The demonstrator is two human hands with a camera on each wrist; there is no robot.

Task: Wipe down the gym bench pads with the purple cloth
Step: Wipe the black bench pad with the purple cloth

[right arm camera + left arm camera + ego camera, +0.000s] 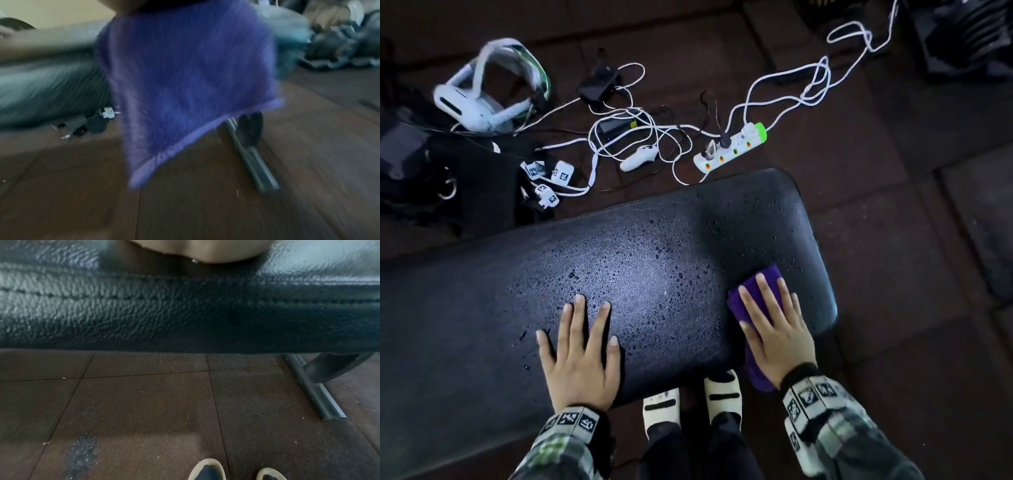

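A black padded gym bench (pixel 640 260) runs across the head view, its top speckled with water droplets. My right hand (pixel 774 322) lies flat, fingers straight, pressing the purple cloth (pixel 763 281) onto the pad near its right end. Part of the cloth (pixel 185 81) hangs over the near edge, blurred in the right wrist view. My left hand (pixel 580 353) rests flat on the pad with fingers spread, holding nothing. The left wrist view shows the pad's stitched side (pixel 185 313) and the heel of the palm (pixel 197 249).
Beyond the bench on the dark rubber floor lie a white power strip (pixel 729 147), tangled white cables (pixel 640 130), a white headset (pixel 489 89) and a black bag (pixel 431 178). My feet (pixel 691 404) stand at the near edge. The bench's metal foot (pixel 316 391) sits below.
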